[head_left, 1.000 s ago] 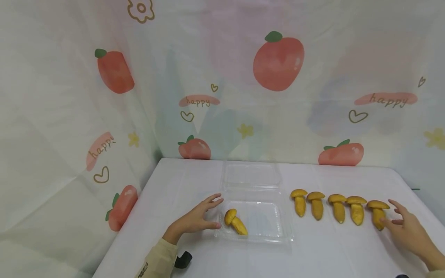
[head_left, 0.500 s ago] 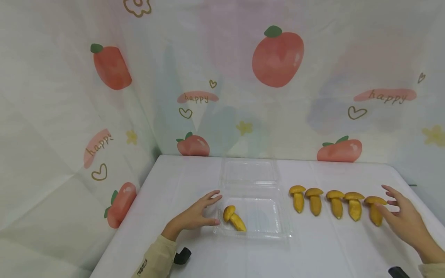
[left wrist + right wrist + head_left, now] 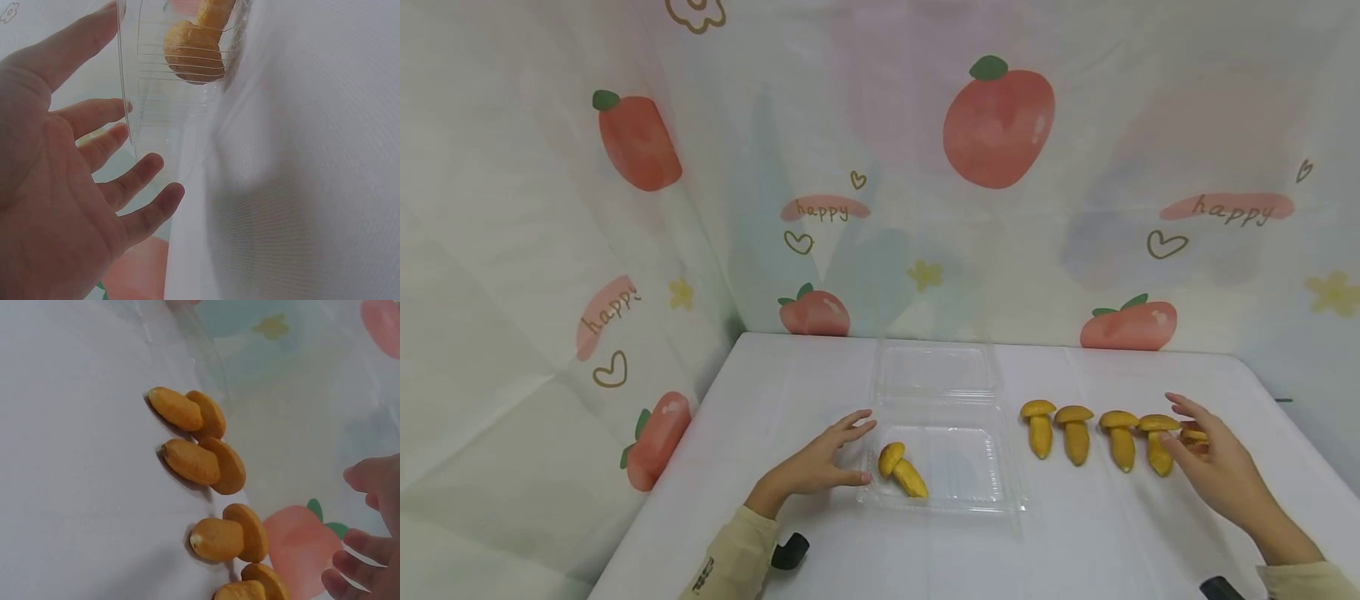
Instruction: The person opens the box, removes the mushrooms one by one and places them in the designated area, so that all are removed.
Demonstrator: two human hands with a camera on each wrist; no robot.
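An open clear plastic clamshell box (image 3: 962, 467) stands mid-table with one yellow-brown mushroom (image 3: 904, 473) lying in its left part. My left hand (image 3: 820, 465) is at the box's left side, thumb and fingers spread right at its rim. In the left wrist view the mushroom's cap (image 3: 194, 53) shows through the box wall. To the right of the box, several similar mushrooms (image 3: 1077, 437) lie in a row, caps away from me. My right hand (image 3: 1217, 471) hovers over the row's right end, fingers apart around nothing, partly hiding the rightmost mushroom (image 3: 1195, 433).
The box's lid (image 3: 936, 371) lies folded back toward the rear wall, a cloth (image 3: 1000, 275) printed with fruit. A white cover (image 3: 820, 375) lies over the table. Dark pieces sit beside both wrists, one of them a black curved piece (image 3: 791, 552) by the left sleeve.
My right hand has drawn away from the rightmost mushroom and moved left above the row. The left hand holds its place by the box. The head view has tilted slightly.
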